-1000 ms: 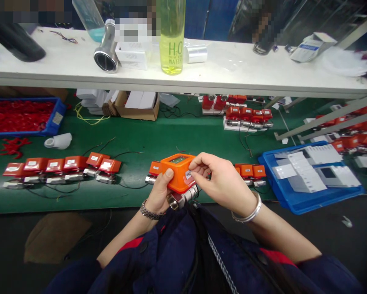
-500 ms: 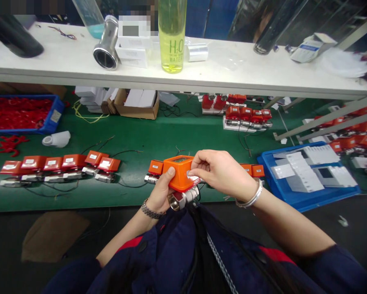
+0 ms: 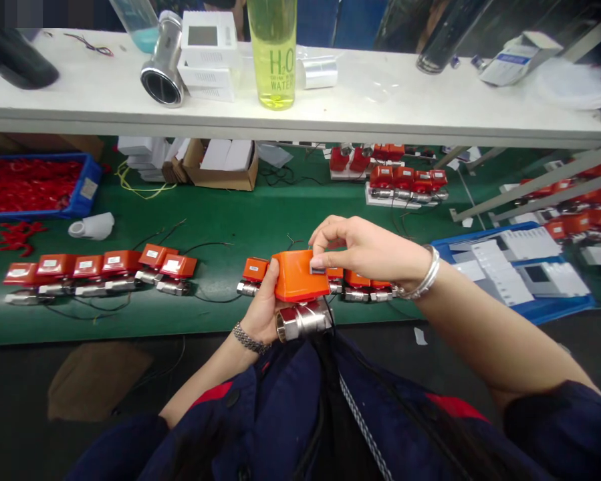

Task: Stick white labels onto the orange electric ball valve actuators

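Note:
My left hand [image 3: 265, 304] grips an electric ball valve from its left side, thumb up along the orange housing [image 3: 297, 284]. Below the housing sits the valve's shiny metal body [image 3: 305, 321], its threaded opening facing left. My right hand [image 3: 360, 250] is closed in a pinch on a small silvery-grey label [image 3: 317, 270], which lies against the right part of the housing face. The fingertips partly cover the label. Just behind, smaller orange valves [image 3: 255, 269] stand on the green table, some hidden by my hands and the held valve.
More orange valves [image 3: 122, 262] with trailing wires line the table's left side. A blue tray [image 3: 565, 312] of white boxes stands right; a blue bin [image 3: 87, 187] of red parts stands far left. The white shelf [image 3: 360, 117] above carries a yellow water bottle [image 3: 277, 63].
The held valve has turned, its orange face now more toward me. My right hand has risen slightly, pressing the label on the housing. A white scrap now shows below the table edge.

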